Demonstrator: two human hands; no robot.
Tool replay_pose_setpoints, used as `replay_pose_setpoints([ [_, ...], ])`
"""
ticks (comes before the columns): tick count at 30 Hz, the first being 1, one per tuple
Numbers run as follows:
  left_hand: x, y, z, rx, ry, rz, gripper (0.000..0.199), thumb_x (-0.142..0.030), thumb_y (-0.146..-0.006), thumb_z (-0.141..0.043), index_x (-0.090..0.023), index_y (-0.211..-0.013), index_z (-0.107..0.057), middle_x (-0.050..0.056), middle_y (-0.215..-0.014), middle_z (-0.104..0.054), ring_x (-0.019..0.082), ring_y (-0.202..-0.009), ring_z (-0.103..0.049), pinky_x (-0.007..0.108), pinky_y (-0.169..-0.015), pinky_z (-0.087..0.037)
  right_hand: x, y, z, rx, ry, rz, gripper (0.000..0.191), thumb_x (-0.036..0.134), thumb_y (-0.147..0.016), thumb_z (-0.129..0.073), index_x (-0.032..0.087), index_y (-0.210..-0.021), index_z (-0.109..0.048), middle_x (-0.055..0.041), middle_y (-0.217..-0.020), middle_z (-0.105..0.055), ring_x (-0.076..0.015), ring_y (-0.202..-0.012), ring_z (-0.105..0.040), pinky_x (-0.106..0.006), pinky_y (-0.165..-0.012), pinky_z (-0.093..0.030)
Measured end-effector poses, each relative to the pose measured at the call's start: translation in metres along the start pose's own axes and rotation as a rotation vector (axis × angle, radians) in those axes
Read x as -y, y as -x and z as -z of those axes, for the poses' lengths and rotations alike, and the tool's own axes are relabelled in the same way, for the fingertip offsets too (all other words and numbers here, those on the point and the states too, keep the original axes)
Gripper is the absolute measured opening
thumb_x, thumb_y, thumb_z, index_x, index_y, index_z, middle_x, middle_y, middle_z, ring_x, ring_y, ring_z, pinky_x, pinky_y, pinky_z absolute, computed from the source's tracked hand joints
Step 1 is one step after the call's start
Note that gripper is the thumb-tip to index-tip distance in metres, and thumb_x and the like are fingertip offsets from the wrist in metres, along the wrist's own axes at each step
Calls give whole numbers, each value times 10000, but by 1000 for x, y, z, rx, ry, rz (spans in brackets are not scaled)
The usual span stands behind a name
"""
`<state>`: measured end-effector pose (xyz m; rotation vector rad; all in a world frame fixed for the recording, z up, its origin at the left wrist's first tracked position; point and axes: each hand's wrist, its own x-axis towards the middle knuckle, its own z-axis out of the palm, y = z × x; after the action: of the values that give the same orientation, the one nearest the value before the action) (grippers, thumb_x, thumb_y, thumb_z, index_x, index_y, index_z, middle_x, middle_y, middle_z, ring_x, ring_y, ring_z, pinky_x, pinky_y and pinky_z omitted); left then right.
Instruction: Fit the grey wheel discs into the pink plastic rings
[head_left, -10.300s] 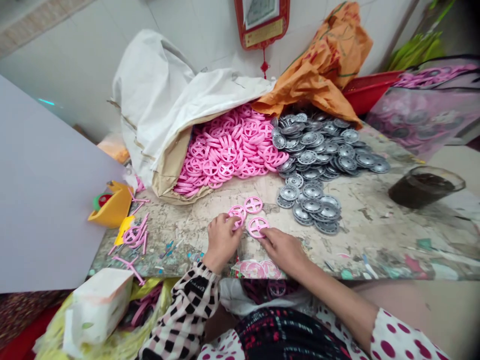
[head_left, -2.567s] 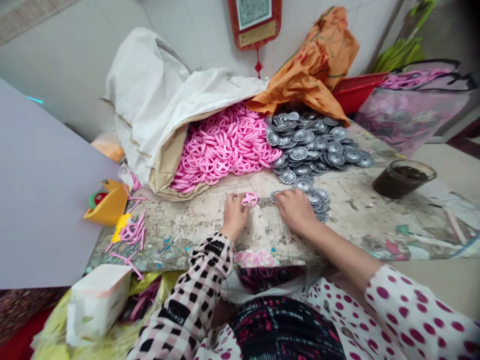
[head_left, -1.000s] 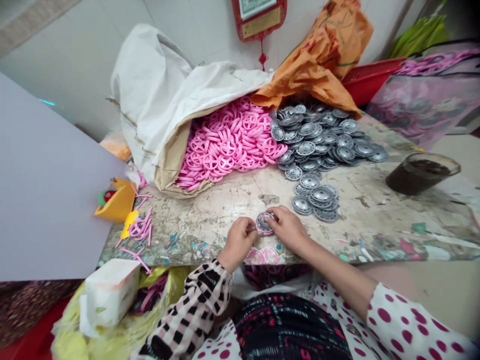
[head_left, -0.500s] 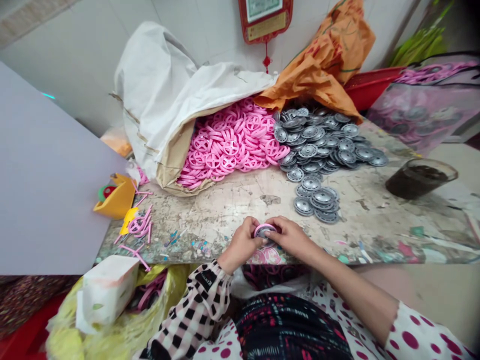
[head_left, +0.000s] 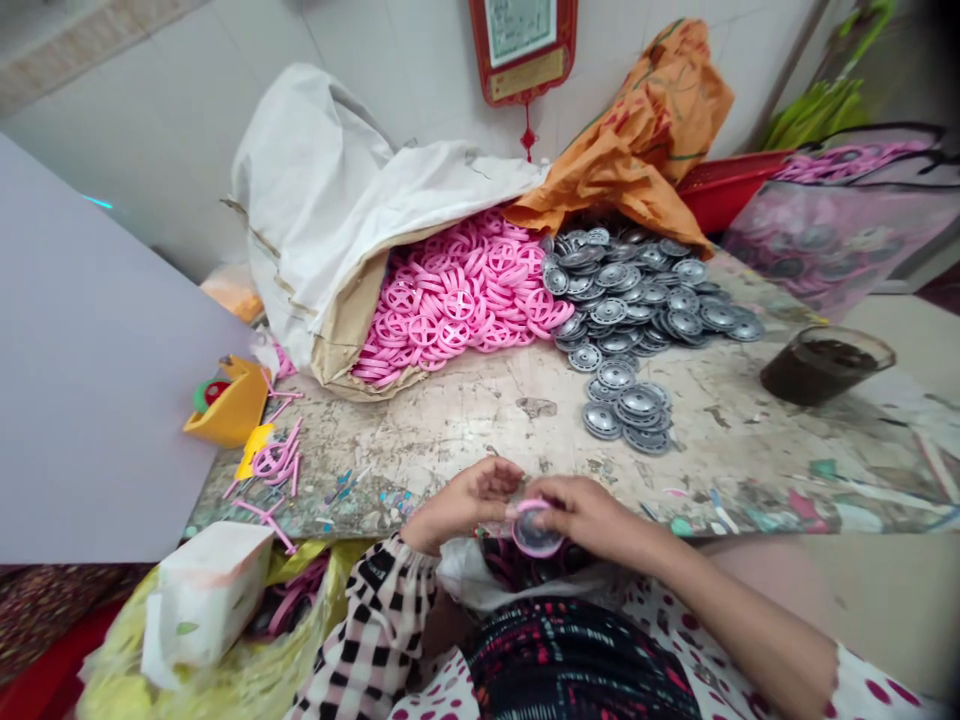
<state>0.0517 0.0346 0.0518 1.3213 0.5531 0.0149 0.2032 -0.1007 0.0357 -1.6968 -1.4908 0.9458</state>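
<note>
Over the table's front edge, my right hand (head_left: 583, 512) grips a small toy wheel (head_left: 538, 536), a pink ring with a grey disc in it, slightly blurred. My left hand (head_left: 469, 498) is just left of the wheel, its fingers loosely bent and apart; the thumb tip comes close to the ring, and I cannot tell whether it touches. Below the wheel, a bag (head_left: 474, 578) in the lap holds pink and dark wheels. A few silver-grey discs (head_left: 640, 402) lie stacked on the table beyond my right hand.
Pink spoked rings (head_left: 457, 300) spill from a white sack (head_left: 322, 180); a heap of grey discs (head_left: 630, 290) lies beside them, under an orange bag (head_left: 637, 130). A glass of dark liquid (head_left: 821, 368) stands right. Pink sprue pieces (head_left: 276, 460) and a yellow bag (head_left: 300, 640) are left.
Both hands have come lower, toward the lap. My left hand has let go of the wheel and shifted left; my right hand keeps hold of it. The view tilts slightly up.
</note>
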Motion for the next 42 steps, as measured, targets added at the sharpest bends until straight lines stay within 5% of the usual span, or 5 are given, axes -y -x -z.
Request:
replay_pose_setpoints([
  [7, 8, 8, 9, -99, 1, -8, 441, -277, -615, -795, -201, -1011, -615, 43, -1027, -614, 139, -972, -556, 291, -901, -424, 12, 18, -10, 0, 466, 153, 280, 324, -835, -578, 235, -1093, -638, -89, -995, -578, -225, -924, -526, -337, -787, -435],
  [15, -1, -16, 18, -132, -91, 31, 306, -277, -694, -700, -210, -976, -605, 26, -822, -653, 131, -674, -592, 271, -633, -460, -54, -17, 64, -602, 860, -266, 546, 580, -841, -455, 332, -1324, -512, -105, -1462, -375, -426, -1328, -235, -650, -981, -238],
  [19, -26, -62, 34, -416, -430, -189, 263, -247, -740, -621, -179, -994, -615, 28, -831, -632, 141, -684, -578, 290, -658, -481, -74, -26, 74, -536, 885, -286, 559, 620, -855, -375, 346, -1320, -519, -82, -1413, -457, -419, -1277, -336, -640, -975, -253],
  [26, -96, -148, 71, -818, -1151, -503, 561, -277, -752, -639, -211, -1289, -489, 119, -1368, -421, 255, -1292, -352, 412, -1101, -279, -79, -26, 69, -521, 874, -152, 503, 594, -847, -425, 350, -1257, -586, -55, -1357, -524, -399, -1239, -375, -595, -988, -276],
  [42, -152, -238, 82, -658, -1413, -163, 820, -791, -615, -516, -247, -1226, -558, 129, -1366, -439, 406, -1195, -417, 493, -977, -358, -81, -24, 68, -622, 903, -83, 433, 541, -848, -477, 336, -1198, -631, -37, -1306, -566, -361, -1216, -416, -553, -991, -308],
])
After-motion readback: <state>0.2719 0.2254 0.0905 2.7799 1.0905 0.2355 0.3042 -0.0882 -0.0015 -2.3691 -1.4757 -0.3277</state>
